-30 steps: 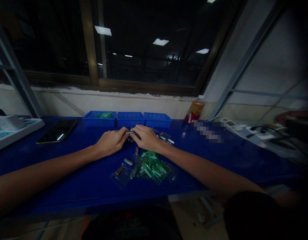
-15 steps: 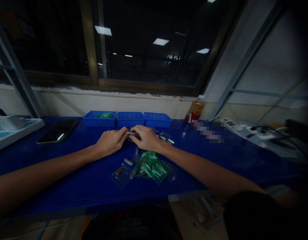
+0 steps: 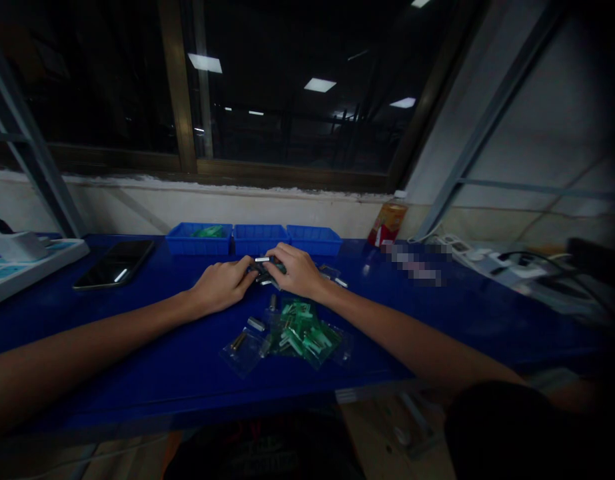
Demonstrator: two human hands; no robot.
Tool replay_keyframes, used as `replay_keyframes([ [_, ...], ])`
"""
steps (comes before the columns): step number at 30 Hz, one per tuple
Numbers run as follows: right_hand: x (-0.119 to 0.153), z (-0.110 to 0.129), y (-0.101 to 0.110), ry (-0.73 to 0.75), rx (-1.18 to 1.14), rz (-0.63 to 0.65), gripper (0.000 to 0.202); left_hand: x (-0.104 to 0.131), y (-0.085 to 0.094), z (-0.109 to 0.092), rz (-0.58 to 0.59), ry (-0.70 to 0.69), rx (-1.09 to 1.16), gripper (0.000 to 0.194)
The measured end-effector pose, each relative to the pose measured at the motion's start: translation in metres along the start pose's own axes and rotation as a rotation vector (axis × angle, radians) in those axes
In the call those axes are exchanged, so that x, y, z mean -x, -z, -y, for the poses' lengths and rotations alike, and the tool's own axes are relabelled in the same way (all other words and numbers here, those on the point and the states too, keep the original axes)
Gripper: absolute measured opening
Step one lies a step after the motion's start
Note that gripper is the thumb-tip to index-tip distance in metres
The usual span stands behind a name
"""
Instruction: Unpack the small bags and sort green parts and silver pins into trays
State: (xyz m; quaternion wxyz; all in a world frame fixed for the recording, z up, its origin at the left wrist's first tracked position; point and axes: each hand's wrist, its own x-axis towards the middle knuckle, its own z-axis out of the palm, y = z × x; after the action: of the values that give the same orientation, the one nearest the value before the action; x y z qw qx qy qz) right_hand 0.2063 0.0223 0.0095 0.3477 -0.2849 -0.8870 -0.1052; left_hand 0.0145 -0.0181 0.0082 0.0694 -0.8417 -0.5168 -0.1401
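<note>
My left hand (image 3: pixel 226 285) and my right hand (image 3: pixel 298 270) meet over the middle of the blue table, fingers bent. Between their fingertips shows a small bright metal piece (image 3: pixel 262 259), pinched by my right hand. My left fingertips press together beside it; what they hold is too small to make out. Loose metal pieces (image 3: pixel 267 280) lie under the hands, partly hidden. Nearer to me are a short metal cylinder (image 3: pixel 256 324), a pile of green and white pieces in clear bags (image 3: pixel 304 333), and a clear bag with brass-coloured pieces (image 3: pixel 238 342).
Three blue bins stand in a row by the wall: the left bin (image 3: pixel 174 241) holds green pieces, beside the middle bin (image 3: pixel 261 248) and right bin (image 3: pixel 314 247). A phone (image 3: pixel 114 263) and power strip (image 3: pixel 62 257) lie left. A drink bottle (image 3: pixel 388 223) and cables stand right.
My right hand has shifted slightly up and its fingers have turned a little. The metal piece between the hands is a bit higher, and more of the loose pieces below show.
</note>
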Motion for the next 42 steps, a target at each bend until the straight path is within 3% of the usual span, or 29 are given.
replay_keyframes([
  [7,-0.007,-0.038,-0.001,-0.277,-0.004,-0.127,0.016,-0.001,-0.003,0.004,0.011,-0.183,0.108,0.034],
  [12,-0.009,-0.061,0.002,-0.483,-0.018,-0.134,0.02,-0.002,-0.004,0.005,0.02,-0.219,0.146,0.031],
  [22,-0.005,-0.072,-0.004,-0.48,0.127,-0.065,0.024,-0.001,-0.003,0.004,0.026,-0.182,0.153,0.023],
  [28,-0.007,-0.077,-0.006,-0.556,0.156,-0.083,0.025,-0.001,0.0,0.001,0.037,-0.122,0.109,0.025],
  [42,-0.011,-0.076,-0.017,-0.616,0.105,0.011,0.032,-0.002,0.0,0.0,0.048,-0.047,0.038,0.026],
])
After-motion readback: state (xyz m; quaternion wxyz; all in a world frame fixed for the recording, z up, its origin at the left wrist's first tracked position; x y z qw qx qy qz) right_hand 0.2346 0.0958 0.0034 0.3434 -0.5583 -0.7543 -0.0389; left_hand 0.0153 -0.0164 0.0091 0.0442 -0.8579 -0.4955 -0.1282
